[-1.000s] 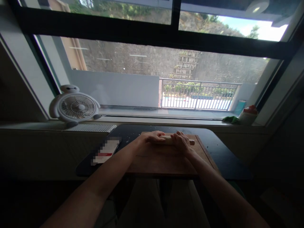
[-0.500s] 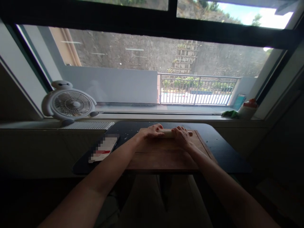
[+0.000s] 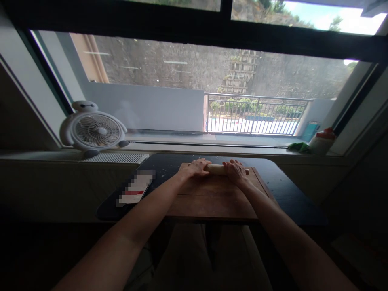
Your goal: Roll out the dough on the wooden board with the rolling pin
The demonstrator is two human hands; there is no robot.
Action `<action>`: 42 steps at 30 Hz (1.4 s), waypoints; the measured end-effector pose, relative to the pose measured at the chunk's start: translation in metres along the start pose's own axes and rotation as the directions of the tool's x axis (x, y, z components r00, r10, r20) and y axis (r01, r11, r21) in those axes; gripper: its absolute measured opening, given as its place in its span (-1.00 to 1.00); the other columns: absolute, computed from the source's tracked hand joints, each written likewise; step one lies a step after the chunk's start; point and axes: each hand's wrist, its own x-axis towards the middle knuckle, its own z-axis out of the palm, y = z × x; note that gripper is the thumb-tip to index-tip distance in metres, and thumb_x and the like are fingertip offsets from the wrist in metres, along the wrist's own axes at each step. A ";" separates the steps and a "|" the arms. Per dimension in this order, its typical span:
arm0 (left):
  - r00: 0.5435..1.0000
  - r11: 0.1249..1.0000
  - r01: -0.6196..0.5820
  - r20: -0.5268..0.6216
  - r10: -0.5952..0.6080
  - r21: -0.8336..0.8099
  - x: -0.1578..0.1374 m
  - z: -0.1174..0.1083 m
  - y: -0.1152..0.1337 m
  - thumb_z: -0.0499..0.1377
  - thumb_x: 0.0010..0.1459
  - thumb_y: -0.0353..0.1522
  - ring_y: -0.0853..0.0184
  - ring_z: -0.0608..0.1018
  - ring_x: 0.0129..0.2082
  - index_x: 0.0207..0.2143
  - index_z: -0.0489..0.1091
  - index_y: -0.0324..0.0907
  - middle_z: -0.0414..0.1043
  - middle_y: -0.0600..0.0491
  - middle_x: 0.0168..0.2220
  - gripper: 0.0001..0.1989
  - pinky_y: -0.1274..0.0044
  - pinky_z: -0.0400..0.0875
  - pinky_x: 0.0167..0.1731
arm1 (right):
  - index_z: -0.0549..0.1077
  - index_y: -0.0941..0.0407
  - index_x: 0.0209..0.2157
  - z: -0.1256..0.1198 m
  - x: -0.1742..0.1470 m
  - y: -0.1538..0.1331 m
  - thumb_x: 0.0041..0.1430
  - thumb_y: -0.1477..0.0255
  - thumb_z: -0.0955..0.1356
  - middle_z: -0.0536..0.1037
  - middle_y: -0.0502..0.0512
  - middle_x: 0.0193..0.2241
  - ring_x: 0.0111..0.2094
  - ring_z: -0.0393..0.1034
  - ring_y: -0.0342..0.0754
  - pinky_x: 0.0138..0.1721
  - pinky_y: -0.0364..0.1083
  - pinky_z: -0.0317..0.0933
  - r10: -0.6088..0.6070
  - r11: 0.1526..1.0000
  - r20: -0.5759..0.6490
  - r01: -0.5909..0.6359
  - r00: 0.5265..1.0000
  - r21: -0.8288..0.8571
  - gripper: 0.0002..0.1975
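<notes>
Left hand (image 3: 198, 167): partly closed, its fingers bent over the left part of a rolling pin (image 3: 217, 169), which is held from above.
Right hand (image 3: 235, 171): also partly closed – fingers curved over the pin toward its right end; how tightly it is gripped cannot be told.
Rolling pin: laid crosswise under both hands, its pale middle left uncovered between them; a brown end (image 3: 247, 171) is seen just past the right hand.
Cutting board (image 3: 212, 200): spread beneath the hands and toward the body, the pin being placed near its far edge.
Table (image 3: 285, 194): dark, reaching out on both sides of the hands, with the board borne on it.
Flat item (image 3: 136, 190): set on the table left of the left hand, partly pixelated, marked with red.
Fan (image 3: 100, 131): white, stood beyond and well left of the left hand.
Green cloth (image 3: 298, 147): placed beyond and right of the right hand, beside a white bottle (image 3: 321, 143) – topped with orange-red.
Window (image 3: 169, 64): faced by both hands, with a railing (image 3: 257, 115) seen through it.
</notes>
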 end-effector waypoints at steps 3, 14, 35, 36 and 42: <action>0.998 0.998 0.056 0.029 -0.055 -0.009 -0.001 -0.002 0.003 0.15 -0.03 -0.13 0.18 0.36 -0.04 0.01 0.18 0.04 0.30 0.05 -0.03 -0.48 0.34 0.17 -0.01 | 0.42 0.13 -0.25 -0.002 -0.001 -0.002 0.30 0.20 0.03 0.47 0.15 -0.28 -0.21 0.31 -0.03 -0.19 -0.08 0.06 0.006 1.000 -0.007 -0.006 1.000 0.007 -0.54; 0.961 0.974 -0.029 0.260 0.088 -0.223 -0.021 -0.032 0.007 0.12 -0.06 0.01 0.32 0.46 -0.25 -0.17 0.32 -0.12 0.35 0.04 -0.12 -0.50 0.60 0.31 -0.36 | 0.46 0.10 -0.43 -0.027 -0.004 0.012 0.27 0.24 0.06 0.51 0.09 -0.49 -0.52 0.34 -0.12 -0.46 -0.15 0.06 -0.043 0.997 0.201 0.030 0.979 0.066 -0.55; 0.994 0.992 -0.101 0.036 0.099 0.071 -0.035 0.001 0.033 0.05 0.10 -0.16 0.16 0.37 -0.06 -0.06 0.24 -0.15 0.33 -0.06 -0.05 -0.62 0.39 0.18 -0.01 | 0.40 0.13 -0.25 -0.026 -0.043 -0.012 0.30 0.33 0.05 0.46 0.13 -0.24 -0.27 0.31 -0.10 -0.27 -0.15 0.08 -0.110 0.992 0.002 0.110 0.994 0.064 -0.63; 0.992 0.991 -0.118 0.052 0.115 0.066 -0.036 -0.003 0.034 0.05 0.10 -0.17 0.20 0.39 -0.09 -0.10 0.27 -0.14 0.35 -0.03 -0.08 -0.65 0.43 0.21 -0.04 | 0.41 0.13 -0.27 -0.029 -0.042 -0.012 0.30 0.33 0.06 0.47 0.12 -0.28 -0.31 0.32 -0.11 -0.30 -0.16 0.09 -0.124 0.990 0.017 0.123 0.992 0.066 -0.63; 0.968 0.971 -0.236 0.080 0.239 -0.035 -0.054 -0.013 0.034 0.02 0.12 -0.08 0.28 0.41 -0.18 -0.10 0.31 -0.12 0.35 0.01 -0.16 -0.60 0.53 0.28 -0.16 | 0.43 0.12 -0.32 -0.035 -0.053 -0.011 0.30 0.30 0.07 0.49 0.08 -0.44 -0.44 0.33 -0.12 -0.41 -0.15 0.07 -0.184 0.981 0.076 0.178 0.980 0.076 -0.62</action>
